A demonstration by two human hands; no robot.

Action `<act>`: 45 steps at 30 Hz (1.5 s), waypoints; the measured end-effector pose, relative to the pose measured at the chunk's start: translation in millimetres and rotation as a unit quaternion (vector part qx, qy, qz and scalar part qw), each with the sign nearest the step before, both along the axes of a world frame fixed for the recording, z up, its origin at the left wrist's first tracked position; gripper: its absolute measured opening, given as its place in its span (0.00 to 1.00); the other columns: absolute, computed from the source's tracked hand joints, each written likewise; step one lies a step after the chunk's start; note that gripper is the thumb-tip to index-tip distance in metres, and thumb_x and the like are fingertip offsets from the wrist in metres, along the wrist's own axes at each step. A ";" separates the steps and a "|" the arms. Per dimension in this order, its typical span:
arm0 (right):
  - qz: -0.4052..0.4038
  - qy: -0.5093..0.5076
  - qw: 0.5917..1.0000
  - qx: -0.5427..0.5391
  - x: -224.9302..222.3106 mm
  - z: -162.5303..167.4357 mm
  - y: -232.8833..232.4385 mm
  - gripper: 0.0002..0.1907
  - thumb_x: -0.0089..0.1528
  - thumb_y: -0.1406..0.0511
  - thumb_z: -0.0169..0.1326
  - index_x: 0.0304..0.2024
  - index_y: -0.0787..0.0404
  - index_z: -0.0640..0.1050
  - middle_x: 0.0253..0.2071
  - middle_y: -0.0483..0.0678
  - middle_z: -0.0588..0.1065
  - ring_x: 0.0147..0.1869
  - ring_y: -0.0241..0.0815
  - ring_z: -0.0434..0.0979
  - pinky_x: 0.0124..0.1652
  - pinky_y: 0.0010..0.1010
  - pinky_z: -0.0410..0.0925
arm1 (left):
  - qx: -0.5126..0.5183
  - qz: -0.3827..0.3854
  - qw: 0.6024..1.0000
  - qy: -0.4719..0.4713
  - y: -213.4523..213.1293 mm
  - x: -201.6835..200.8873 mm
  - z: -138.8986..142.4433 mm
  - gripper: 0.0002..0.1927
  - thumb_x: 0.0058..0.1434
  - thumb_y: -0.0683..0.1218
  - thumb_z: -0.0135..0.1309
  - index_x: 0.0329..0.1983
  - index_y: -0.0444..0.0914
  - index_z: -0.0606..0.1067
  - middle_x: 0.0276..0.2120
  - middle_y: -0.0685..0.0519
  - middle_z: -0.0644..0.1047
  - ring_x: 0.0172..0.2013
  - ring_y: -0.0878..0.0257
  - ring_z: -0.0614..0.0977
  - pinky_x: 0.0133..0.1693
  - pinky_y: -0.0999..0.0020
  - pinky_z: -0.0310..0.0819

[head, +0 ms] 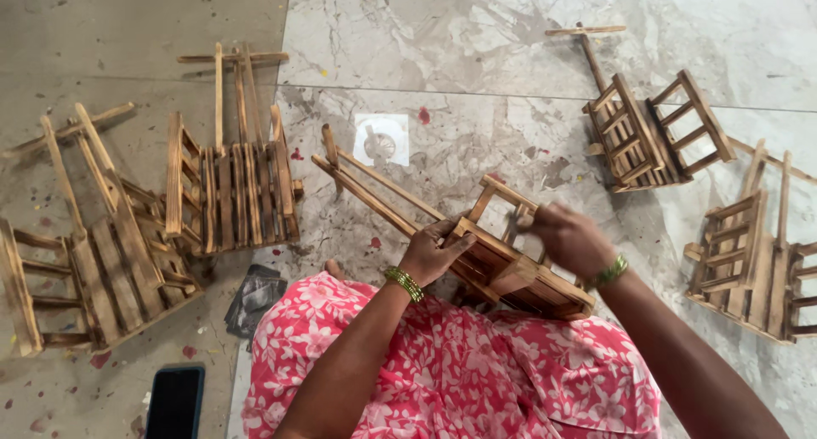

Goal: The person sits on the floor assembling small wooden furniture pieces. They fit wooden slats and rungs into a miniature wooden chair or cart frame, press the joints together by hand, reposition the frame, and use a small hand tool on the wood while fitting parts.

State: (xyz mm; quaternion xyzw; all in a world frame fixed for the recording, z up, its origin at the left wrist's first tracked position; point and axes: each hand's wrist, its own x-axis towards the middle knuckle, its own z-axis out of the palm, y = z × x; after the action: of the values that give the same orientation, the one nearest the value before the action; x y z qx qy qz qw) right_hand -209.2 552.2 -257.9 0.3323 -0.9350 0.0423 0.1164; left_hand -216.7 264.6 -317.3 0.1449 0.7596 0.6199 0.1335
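I sit on a floor [477, 141] of grey marble tiles marked with red paint spots. On it to my left lie three wooden carts [234, 188], [102, 260], [81, 137], a crumpled dark packet [254, 296] and a black phone [174, 402]. To my right lie two more carts [651, 133], [753, 256], and a white square scrap [380, 139] lies ahead.

Slatted cart [502, 269] rough scorched wood; floor [477, 150] glossy marble tile; phone [174, 402] glossy glass
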 end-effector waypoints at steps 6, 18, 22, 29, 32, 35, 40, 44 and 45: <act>-0.012 0.030 0.998 0.046 4.3 -1.1 -3.3 0.16 0.60 0.70 0.58 0.47 0.47 0.85 0.35 0.40 0.74 0.44 0.36 0.72 0.44 0.23 0.75 | -0.006 0.002 1.000 -0.006 -0.6 -1.3 -5.5 0.35 0.58 0.65 0.60 0.60 0.39 0.78 0.46 0.51 0.84 0.49 0.64 0.84 0.52 0.68 0.77; -0.092 -0.054 0.993 0.058 -0.5 8.7 -8.4 0.10 0.68 0.62 0.53 0.48 0.48 0.83 0.37 0.39 0.76 0.41 0.33 0.73 0.39 0.20 0.73 | -0.011 0.002 1.000 -0.013 1.1 -0.9 -9.2 0.33 0.58 0.66 0.60 0.59 0.41 0.79 0.43 0.53 0.84 0.47 0.66 0.83 0.50 0.69 0.77; 0.137 0.115 0.983 -0.046 2.9 13.9 -9.1 0.09 0.63 0.63 0.52 0.44 0.50 0.81 0.42 0.42 0.75 0.52 0.46 0.74 0.49 0.30 0.74 | 0.009 0.007 1.000 -0.008 1.2 0.2 -6.3 0.33 0.58 0.66 0.61 0.58 0.39 0.79 0.45 0.53 0.84 0.47 0.65 0.83 0.50 0.69 0.77; -0.038 -0.001 0.999 0.015 -4.2 -0.7 -9.4 0.08 0.67 0.66 0.55 0.44 0.49 0.84 0.35 0.39 0.75 0.42 0.34 0.73 0.40 0.19 0.75 | -0.034 -0.001 0.999 -0.038 1.1 -1.3 -7.6 0.35 0.57 0.67 0.60 0.56 0.38 0.80 0.45 0.49 0.85 0.49 0.62 0.84 0.52 0.68 0.77; 0.067 0.021 0.997 -0.035 -0.3 -5.7 -7.1 0.11 0.66 0.70 0.55 0.45 0.50 0.84 0.37 0.40 0.75 0.45 0.33 0.74 0.41 0.16 0.75 | -0.030 0.014 0.999 -0.017 1.6 -1.8 -8.9 0.39 0.57 0.67 0.60 0.63 0.38 0.75 0.48 0.50 0.83 0.53 0.63 0.82 0.55 0.68 0.73; 0.010 0.023 1.000 0.001 3.1 -4.4 -2.6 0.15 0.62 0.71 0.55 0.45 0.47 0.85 0.36 0.41 0.75 0.41 0.34 0.73 0.39 0.20 0.74 | 0.005 -0.002 1.000 0.000 2.5 -2.1 -9.0 0.38 0.59 0.67 0.60 0.64 0.39 0.73 0.53 0.52 0.80 0.55 0.64 0.80 0.56 0.68 0.73; 0.009 -0.026 0.999 -0.041 -0.9 1.0 -0.7 0.17 0.66 0.74 0.50 0.48 0.49 0.84 0.33 0.42 0.73 0.39 0.33 0.73 0.35 0.15 0.75 | 0.010 0.004 1.000 -0.027 2.8 -1.6 -7.6 0.34 0.58 0.64 0.61 0.62 0.40 0.76 0.49 0.51 0.84 0.51 0.63 0.83 0.54 0.67 0.75; 0.054 -0.004 0.998 -0.020 -4.8 4.5 -2.3 0.16 0.67 0.72 0.50 0.46 0.45 0.84 0.34 0.40 0.73 0.41 0.34 0.73 0.36 0.18 0.75 | 0.009 0.010 0.998 -0.069 3.4 -0.3 -9.1 0.32 0.58 0.64 0.61 0.58 0.40 0.80 0.44 0.49 0.84 0.46 0.62 0.83 0.50 0.66 0.77; -0.018 -0.036 0.999 0.007 -5.5 5.3 -2.7 0.15 0.67 0.71 0.51 0.46 0.45 0.85 0.33 0.40 0.74 0.39 0.35 0.73 0.33 0.19 0.74 | 0.006 0.007 0.999 -0.036 3.8 -0.5 -9.9 0.32 0.59 0.64 0.62 0.58 0.39 0.79 0.46 0.50 0.84 0.48 0.63 0.82 0.52 0.67 0.75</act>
State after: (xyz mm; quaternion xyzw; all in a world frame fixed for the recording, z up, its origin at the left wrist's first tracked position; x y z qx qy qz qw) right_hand -214.7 549.5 -252.5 0.3143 -0.9448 0.0451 0.0811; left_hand -217.2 268.3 -327.2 0.1185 0.7514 0.6303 0.1554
